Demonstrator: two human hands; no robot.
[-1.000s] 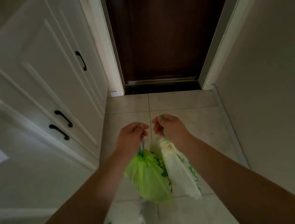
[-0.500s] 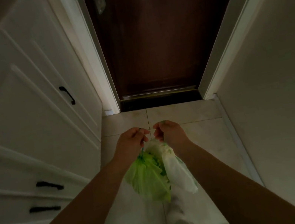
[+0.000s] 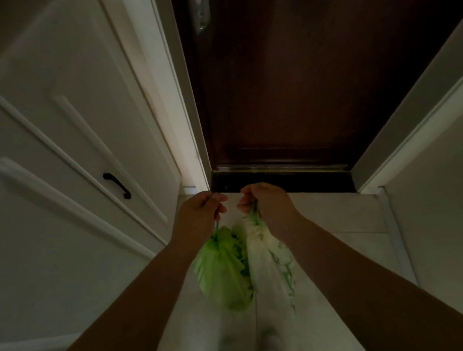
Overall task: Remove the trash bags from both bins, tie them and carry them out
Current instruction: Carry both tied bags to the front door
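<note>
Dim hallway tiles run up to a dark brown door [image 3: 285,80] that stands shut at the far end, with white cabinets [image 3: 47,163] along the left and a plain wall on the right. Both bags are already out of their bins, cinched at the neck and hanging in front of the person near the threshold, so the step in hand looks like the carry-out itself. The left hand [image 3: 201,212] is fisted around the drawstring of the green bag [image 3: 223,271], and the right hand [image 3: 268,204] is fisted around the drawstring of the white bag [image 3: 265,267]; the two bags hang touching, side by side, clear of the floor. Each is bunched and partly filled, though what lies inside cannot be told. With both hands taken, the next move probably calls for shifting both drawstrings into one hand so the other can reach the metal handle [image 3: 199,0] high on the door's left edge.
</note>
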